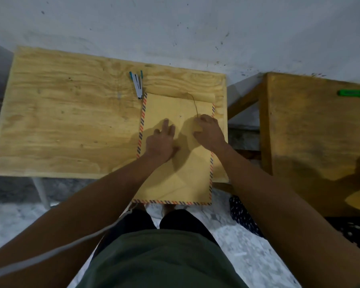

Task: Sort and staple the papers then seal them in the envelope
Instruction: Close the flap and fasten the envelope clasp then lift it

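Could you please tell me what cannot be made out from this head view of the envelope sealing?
- Papers: not visible; whether inside the envelope cannot be told.
- String end: hidden under the right hand.
- Green object on the side table: too blurred to identify.

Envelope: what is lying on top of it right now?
Both hands rest on the envelope: the left hand pressing flat, the right hand pinching its closure string. Whether papers are inside cannot be seen.
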